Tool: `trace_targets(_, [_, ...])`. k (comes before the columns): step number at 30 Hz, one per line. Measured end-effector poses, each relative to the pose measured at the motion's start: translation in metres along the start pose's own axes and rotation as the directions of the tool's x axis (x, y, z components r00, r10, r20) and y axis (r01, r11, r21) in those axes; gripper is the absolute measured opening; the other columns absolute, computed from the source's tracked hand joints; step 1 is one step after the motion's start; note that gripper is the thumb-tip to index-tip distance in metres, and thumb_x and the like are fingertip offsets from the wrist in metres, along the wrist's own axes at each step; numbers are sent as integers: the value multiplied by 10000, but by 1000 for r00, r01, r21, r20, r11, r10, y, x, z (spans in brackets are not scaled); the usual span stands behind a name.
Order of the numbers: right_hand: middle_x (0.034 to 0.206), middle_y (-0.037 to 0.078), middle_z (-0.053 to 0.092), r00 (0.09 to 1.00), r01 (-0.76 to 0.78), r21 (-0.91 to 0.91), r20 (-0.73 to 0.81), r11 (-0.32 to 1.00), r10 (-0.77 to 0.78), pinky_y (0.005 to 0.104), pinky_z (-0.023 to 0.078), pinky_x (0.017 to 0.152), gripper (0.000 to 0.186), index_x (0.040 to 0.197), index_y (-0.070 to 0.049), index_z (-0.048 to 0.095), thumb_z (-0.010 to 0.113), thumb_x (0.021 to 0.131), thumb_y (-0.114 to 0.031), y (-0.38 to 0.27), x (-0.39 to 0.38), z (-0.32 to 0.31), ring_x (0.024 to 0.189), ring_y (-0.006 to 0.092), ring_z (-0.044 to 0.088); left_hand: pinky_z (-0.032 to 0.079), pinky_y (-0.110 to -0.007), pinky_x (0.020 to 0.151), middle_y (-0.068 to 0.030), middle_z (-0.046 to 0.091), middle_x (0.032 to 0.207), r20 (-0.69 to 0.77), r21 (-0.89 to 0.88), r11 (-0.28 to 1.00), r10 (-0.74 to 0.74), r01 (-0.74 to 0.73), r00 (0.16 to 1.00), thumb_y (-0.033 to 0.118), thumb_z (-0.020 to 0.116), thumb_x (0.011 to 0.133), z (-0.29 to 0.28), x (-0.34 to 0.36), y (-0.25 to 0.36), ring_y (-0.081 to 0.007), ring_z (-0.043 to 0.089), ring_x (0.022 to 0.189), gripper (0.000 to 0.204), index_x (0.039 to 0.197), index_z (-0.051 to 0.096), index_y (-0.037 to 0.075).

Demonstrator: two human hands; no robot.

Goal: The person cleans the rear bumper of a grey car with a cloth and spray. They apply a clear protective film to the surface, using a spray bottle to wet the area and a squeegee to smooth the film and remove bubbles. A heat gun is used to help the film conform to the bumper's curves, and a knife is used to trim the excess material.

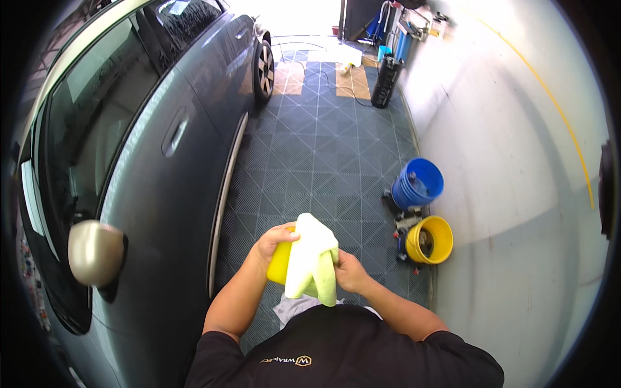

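In front of my chest, my left hand [277,240] is closed round a smooth yellow block [279,264], with the thumb pressing on a cloth against it. The block's exact kind does not show. A pale yellow-green towel [309,255] drapes over the block's right side, its folds hanging toward my shirt. My right hand [351,271] pinches the towel's right edge; its fingertips are partly hidden behind the folds.
A grey car [174,174] stands close on my left, its side mirror [96,253] jutting out. By the wall [511,161] on the right are a blue bucket [417,184] and a yellow bucket [430,239]. A black cylinder [387,81] stands farther along the tiled floor [310,142].
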State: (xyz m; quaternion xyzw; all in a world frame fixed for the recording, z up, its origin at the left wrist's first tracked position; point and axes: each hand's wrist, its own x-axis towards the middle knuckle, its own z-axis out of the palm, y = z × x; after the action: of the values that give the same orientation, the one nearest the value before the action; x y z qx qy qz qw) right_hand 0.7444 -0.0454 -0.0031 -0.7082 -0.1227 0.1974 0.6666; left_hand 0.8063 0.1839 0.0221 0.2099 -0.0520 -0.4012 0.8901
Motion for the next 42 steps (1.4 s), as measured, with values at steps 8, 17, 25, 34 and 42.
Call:
trace_targets(8, [913,50,703,985,-76,335,-123,939,124,266,520,760,178,1037,12,676,675,927,-129,-51,197,-164,834,99,636,495,-360,947,-114,669,1077,-618,670,507,-24,542,786,229,642,922,-94,88,189,-259,637,1066,374,1248,602,51])
trace_targets(17, [1162,173,669,997,13,61,-72,998,-9,352,479,969,404,1294,35,578,634,948,-166,-69,484,-257,1091,238,632,482,-358,942,-156,590,1160,-223,975,71,294,212,929,289,677,930,-100,369,309,-247,598,1048,511,1314,519,-10])
trace_targets(25, [1536,216,306,827,509,-333,446,794,-343,509,344,1128,830,1485,-96,389,773,827,-425,-180,752,-318,1412,434,321,514,-377,986,-127,655,1208,-221,277,916,354,-290,909,81,617,922,-162,432,536,-235,649,1107,382,1286,557,-20])
trace_targets(34, [1205,88,654,985,90,-44,153,995,-83,331,484,989,504,1354,-67,536,678,870,-59,-164,1043,-356,1138,171,620,527,-362,935,-102,660,1174,-380,370,857,493,-360,783,128,656,907,-287,569,764,-206,660,1020,399,1281,569,20])
trace_targets(42, [1302,166,511,828,474,-417,-89,775,-554,386,429,1043,512,1342,-50,504,690,866,-86,-205,1398,-475,1223,300,527,457,-271,803,-4,567,956,-470,852,519,705,65,531,185,673,929,-371,644,953,-94,539,896,384,1288,594,75])
